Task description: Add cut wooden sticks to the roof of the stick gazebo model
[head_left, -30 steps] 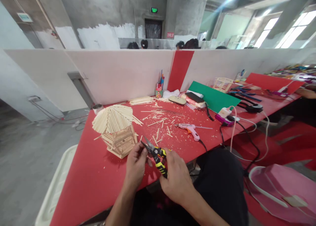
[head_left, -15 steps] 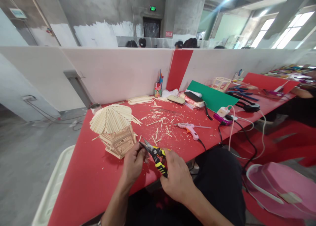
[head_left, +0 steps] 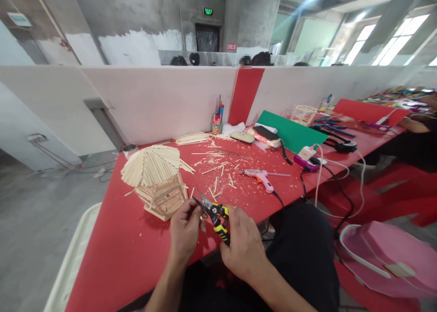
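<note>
My right hand (head_left: 244,246) is closed around the black and yellow handles of a pair of cutting pliers (head_left: 215,214), whose jaws are apart and point to the upper left. At the jaws, my left hand (head_left: 185,228) is closed in a pinch; whatever lies between its fingertips is too small and hidden to make out. Just left of that hand stands a small pavilion model (head_left: 159,180) built of thin wooden sticks, with a wide cone-like roof over open stick walls.
Loose sticks (head_left: 215,184) and chips are scattered over the red table (head_left: 112,239). A pink glue gun (head_left: 261,178) lies right of them, its cord hanging over the edge. Farther back are a pen cup (head_left: 217,124), a glasses case (head_left: 242,137), a green board (head_left: 290,132) and a power strip (head_left: 306,164).
The view has shifted very slightly. My left hand's fingers have turned a little at the plier jaws; the right hand keeps its grip, and the model stays in place.
</note>
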Demonstrator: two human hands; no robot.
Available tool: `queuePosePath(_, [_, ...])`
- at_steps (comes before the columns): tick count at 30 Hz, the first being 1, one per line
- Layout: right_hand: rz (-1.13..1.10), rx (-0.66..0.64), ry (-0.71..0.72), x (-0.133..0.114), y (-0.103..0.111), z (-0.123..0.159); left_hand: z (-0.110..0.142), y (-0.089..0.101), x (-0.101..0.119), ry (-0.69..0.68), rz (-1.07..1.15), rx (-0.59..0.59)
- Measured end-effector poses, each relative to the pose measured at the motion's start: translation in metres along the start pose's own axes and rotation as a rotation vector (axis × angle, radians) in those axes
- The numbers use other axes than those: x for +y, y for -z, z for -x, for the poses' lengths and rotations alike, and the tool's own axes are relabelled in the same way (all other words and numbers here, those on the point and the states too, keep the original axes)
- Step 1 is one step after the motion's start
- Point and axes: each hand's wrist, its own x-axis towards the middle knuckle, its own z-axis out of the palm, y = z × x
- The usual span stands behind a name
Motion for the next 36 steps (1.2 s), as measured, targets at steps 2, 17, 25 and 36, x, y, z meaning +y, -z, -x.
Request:
queuePosePath(2, [-0.065,-0.058,-0.02,-0.002,0.005,-0.002,0.0,0.0,0.003,-0.018,-0.037,-0.003])
queuePosePath(17, [0.252,-0.351,-0.378,0.041,0.028,-0.054,-0.003,0.004,0.002,0.139,0.141,-0.104])
queuePosePath(25, [0.182,-0.202,-0.107,0.047,0.018,-0.06,-0.003,0.0,0.006,0.274,0.307,-0.061])
queuePosePath(36, [0.113,-0.411,0.05,0.012,-0.006,-0.061,-0.002,0.007,0.009,0.376,0.383,-0.067])
